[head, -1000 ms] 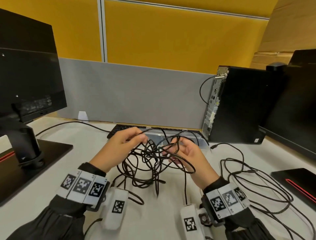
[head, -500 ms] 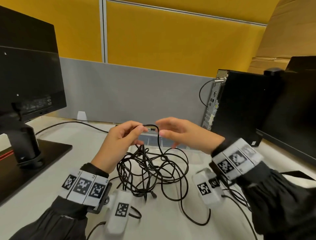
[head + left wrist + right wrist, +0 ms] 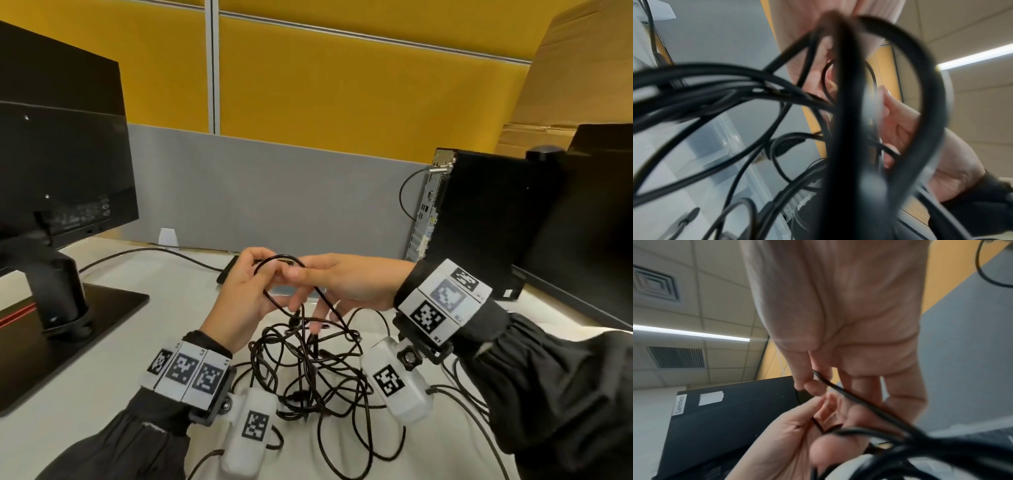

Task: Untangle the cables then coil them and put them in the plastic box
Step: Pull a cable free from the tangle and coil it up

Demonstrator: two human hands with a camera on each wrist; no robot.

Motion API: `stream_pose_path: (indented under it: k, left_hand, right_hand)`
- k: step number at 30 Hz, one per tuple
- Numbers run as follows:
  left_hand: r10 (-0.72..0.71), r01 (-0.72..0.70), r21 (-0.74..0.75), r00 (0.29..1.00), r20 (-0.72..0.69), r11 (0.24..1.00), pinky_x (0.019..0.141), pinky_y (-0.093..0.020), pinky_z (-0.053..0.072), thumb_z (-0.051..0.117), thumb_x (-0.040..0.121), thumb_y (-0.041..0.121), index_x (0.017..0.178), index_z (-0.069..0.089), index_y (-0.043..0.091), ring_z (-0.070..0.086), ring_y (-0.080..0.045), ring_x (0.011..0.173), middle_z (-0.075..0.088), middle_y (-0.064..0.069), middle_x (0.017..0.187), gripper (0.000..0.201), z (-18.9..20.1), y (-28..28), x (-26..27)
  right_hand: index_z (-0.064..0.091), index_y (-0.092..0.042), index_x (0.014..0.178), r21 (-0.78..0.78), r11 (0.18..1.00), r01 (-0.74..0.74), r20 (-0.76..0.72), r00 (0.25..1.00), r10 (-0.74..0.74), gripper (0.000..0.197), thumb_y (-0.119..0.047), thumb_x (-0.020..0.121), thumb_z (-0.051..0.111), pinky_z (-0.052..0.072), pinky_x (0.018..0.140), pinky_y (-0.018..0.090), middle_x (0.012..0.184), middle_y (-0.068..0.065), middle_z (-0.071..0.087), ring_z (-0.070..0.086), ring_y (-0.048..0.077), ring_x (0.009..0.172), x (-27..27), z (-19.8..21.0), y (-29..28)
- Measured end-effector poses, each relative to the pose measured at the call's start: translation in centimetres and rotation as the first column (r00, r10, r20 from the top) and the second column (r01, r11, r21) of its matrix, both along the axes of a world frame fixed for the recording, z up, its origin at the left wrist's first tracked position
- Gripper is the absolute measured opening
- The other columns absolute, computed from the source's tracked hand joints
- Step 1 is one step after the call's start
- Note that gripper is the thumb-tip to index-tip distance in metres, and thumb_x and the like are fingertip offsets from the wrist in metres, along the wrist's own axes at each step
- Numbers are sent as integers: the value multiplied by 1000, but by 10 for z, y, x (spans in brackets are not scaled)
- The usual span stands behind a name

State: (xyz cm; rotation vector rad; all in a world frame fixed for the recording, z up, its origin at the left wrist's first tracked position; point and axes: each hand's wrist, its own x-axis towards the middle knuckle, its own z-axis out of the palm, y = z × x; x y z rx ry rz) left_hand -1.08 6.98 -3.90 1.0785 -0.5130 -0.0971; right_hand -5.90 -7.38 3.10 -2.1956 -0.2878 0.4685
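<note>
A tangle of black cables point(image 3: 315, 373) lies on the white tabletop point(image 3: 102, 359) between the wrists, one loop lifted out of it. Above it the left hand point(image 3: 245, 291) has its grip curled round that loop, and the right hand point(image 3: 342, 282) pinches the same strand between thumb and forefinger. Beyond, the hands hide most of the clear plastic box point(image 3: 719, 138); monitor point(image 3: 61, 171) left, computer tower point(image 3: 479, 219) right.

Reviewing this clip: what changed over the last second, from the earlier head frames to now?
The right hand turned palm-down, rose out of the cable tangle and moved left to meet the left hand; it now pinches the raised cable loop beside the left fingers. The left hand kept its grip and lifted slightly. The tangle stays knotted, hanging over the desk.
</note>
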Motion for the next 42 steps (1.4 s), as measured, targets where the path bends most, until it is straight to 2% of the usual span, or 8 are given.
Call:
stream_pose_path:
  k: [6,11,16,25,29,36,39,42]
  left_hand:
    - [-181,165,-143,978,-108,976,54,-33,53,54,88,15,116,45,11,63,-20,73,64,-9,84,30,6,0,-4]
    - [-303,296,172,953,12,940,86,-44,53,56,82,35,128,49,16,56,-21,109,58,-17,122,50,0,-4,-8]
    - [-366,255,490,920,143,834,69,-19,44,64,85,24,125,43,30,54,-12,65,67,2,85,46,-10,-13,-14]
    - [-406,217,634,899,167,742,60,-17,38,69,71,36,73,65,22,50,-2,62,60,10,70,15,-6,-12,-21]
    - [-396,36,774,874,283,632,87,-32,47,69,76,33,84,65,6,64,-14,84,68,-8,88,28,-8,-7,-14]
    - [-246,-178,815,899,362,551,74,-27,46,67,81,29,75,61,22,60,-12,76,64,3,76,10,-7,7,1]
    - [-181,-235,834,913,366,499,67,-18,43,66,82,30,80,64,25,58,-5,71,64,8,72,5,-8,18,8]
    - [-167,-237,817,913,373,525,58,-15,36,66,83,31,77,63,31,50,4,55,56,17,54,7,-7,22,12]
  right_hand:
    - [53,-15,84,93,995,-21,68,998,15,25,-23,101,36,35,56,19,79,-1,58,47,8,61,-3,2,0]
    - [53,-12,81,263,965,-2,129,991,-33,28,-10,101,34,38,57,18,72,0,51,47,5,58,-6,5,-4]
    - [63,-14,97,-170,984,60,410,912,15,25,-7,98,39,47,66,22,77,-1,59,57,11,68,-3,5,-1]
    - [54,-13,89,426,901,81,359,899,-250,29,-2,101,30,47,54,23,66,1,37,37,5,43,-7,30,-3]
    - [52,-16,83,546,822,163,513,710,-482,34,-3,101,27,27,39,15,58,-5,33,28,3,42,-16,63,-24]
    - [51,-25,85,710,678,192,656,172,-735,30,-12,99,28,25,39,16,55,-12,36,30,3,43,-36,90,-98]
    - [57,-37,87,773,536,338,613,-184,-768,25,-34,88,32,40,55,32,67,-14,44,41,7,57,-45,93,-156]
    - [54,-50,82,695,433,574,683,-336,-649,25,-39,83,32,44,72,37,72,-15,47,46,4,65,-60,80,-196]
